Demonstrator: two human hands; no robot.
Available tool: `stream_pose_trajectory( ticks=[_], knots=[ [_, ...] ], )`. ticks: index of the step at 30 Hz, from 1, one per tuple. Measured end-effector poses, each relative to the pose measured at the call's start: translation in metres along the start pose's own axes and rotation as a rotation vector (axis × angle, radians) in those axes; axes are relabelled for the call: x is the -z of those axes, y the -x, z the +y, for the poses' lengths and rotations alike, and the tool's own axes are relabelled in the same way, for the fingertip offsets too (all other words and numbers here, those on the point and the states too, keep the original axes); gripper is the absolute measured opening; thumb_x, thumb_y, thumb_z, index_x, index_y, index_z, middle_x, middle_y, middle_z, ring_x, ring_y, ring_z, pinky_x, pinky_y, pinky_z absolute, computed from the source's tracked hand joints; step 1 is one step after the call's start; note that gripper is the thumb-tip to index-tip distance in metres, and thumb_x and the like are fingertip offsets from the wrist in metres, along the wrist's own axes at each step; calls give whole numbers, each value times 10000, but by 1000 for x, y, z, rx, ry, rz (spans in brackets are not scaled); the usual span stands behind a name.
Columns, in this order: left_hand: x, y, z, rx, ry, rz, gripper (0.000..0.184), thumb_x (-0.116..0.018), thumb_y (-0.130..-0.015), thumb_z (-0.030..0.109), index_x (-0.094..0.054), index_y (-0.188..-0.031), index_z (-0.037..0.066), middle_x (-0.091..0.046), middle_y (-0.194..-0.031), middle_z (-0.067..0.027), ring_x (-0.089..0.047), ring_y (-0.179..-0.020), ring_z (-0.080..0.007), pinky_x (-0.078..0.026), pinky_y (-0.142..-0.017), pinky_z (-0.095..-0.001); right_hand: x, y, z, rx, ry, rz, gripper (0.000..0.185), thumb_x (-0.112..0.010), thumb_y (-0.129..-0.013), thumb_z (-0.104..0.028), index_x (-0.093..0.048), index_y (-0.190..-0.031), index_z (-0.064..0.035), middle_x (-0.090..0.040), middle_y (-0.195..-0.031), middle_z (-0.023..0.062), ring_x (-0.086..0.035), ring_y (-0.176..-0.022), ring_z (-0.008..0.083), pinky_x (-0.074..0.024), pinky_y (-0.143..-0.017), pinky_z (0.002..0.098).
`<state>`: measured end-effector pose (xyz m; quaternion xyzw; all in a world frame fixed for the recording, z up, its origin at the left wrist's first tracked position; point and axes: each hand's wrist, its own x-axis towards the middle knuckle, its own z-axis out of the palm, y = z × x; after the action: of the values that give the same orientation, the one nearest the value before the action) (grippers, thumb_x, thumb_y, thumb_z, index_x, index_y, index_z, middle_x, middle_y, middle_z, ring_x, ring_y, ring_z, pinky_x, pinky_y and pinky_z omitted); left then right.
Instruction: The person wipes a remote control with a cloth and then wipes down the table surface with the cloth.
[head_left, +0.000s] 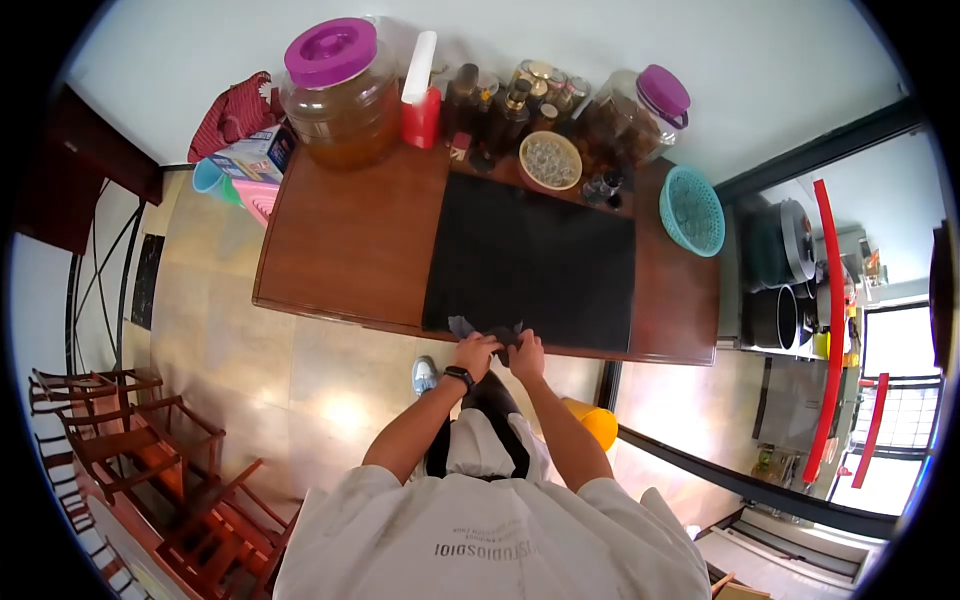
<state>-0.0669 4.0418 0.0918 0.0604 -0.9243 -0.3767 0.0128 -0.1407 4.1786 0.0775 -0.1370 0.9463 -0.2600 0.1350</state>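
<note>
Both hands are together at the front edge of a brown wooden table (340, 240), over the near side of a black mat (530, 260). Between them is a crumpled dark grey cloth (500, 334); its exact kind is hard to make out. My left hand (476, 352), below a black wristwatch (459, 376), has its fingers closed on the cloth's left part. Close beside it, my right hand (526, 357) pinches the right part. Loose ends of the cloth stick up above the fingers, and the fingertips are partly hidden.
Along the back stand a large purple-lidded jar (340, 105), a red container (421, 118), dark bottles (508, 115), a bowl (550, 161) and a tilted jar (625, 115). A turquoise basket (691, 211) sits at right. Wooden chairs (150, 440) are at left; a yellow bin (592, 425) is below the table.
</note>
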Motion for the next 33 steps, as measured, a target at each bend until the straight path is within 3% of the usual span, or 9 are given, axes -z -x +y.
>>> stream_pose_trajectory(
  ticks=[4,7,9,13,23,27,30,33],
  knots=[
    [-4,-6,-1,-14,-12,47,252,-550,-741,36,-685,-926,141,-631,-967,-16,-552,-930,-262,-465,-842,-364,4,-1,0,-50,-10,-60,296,-636,-745,-146,-457,-974,-89,-527,-963,193,-519,-941,412,-436,-789,492],
    [0,-23,-1,4,-22,-79,203,-563,-747,40,-685,-867,149,-629,-935,-7,-544,-909,-253,-464,-832,-359,10,-2,-5,-87,-26,-105,296,-635,-755,-157,-454,-983,-107,-513,-1000,167,-502,-990,395,-433,-812,491],
    [-4,-33,-4,-4,-28,-35,127,-580,-743,82,-678,-759,160,-625,-846,3,-555,-883,-249,-475,-793,-364,14,-7,-4,-86,-38,-103,293,-637,-754,-158,-455,-979,-110,-512,-996,163,-503,-993,388,-434,-810,490],
    [-5,-62,2,-2,-76,-52,182,-569,-738,18,-664,-802,159,-614,-889,-11,-547,-876,-261,-477,-793,-375,24,-34,-2,-73,-41,-70,290,-643,-748,-155,-450,-960,-109,-512,-971,150,-518,-975,366,-456,-780,475],
    [4,-165,3,95,-65,20,140,-605,-733,28,-666,-788,142,-643,-909,-1,-567,-869,-259,-481,-787,-379,45,-136,-1,-11,-78,-30,287,-644,-756,-152,-453,-956,-79,-533,-953,145,-547,-936,356,-480,-755,448],
    [14,-216,-2,163,-44,136,120,-620,-718,35,-669,-756,138,-656,-883,7,-582,-852,-248,-492,-749,-383,51,-195,-12,-21,-123,-4,241,-619,-757,-184,-463,-910,-82,-561,-910,127,-567,-906,337,-467,-744,443],
    [20,-262,-14,117,-58,252,117,-618,-696,34,-655,-695,145,-651,-778,-14,-589,-777,-281,-486,-694,-398,51,-244,-22,-48,-120,-29,276,-635,-767,-205,-467,-946,-78,-572,-927,122,-576,-924,329,-473,-754,435],
    [32,-306,-24,206,-55,217,112,-625,-695,22,-653,-736,123,-655,-803,-40,-592,-805,-278,-484,-725,-396,50,-290,-30,-68,-118,-38,321,-652,-769,-212,-467,-985,-64,-581,-964,129,-586,-931,338,-487,-759,438]
  ],
)
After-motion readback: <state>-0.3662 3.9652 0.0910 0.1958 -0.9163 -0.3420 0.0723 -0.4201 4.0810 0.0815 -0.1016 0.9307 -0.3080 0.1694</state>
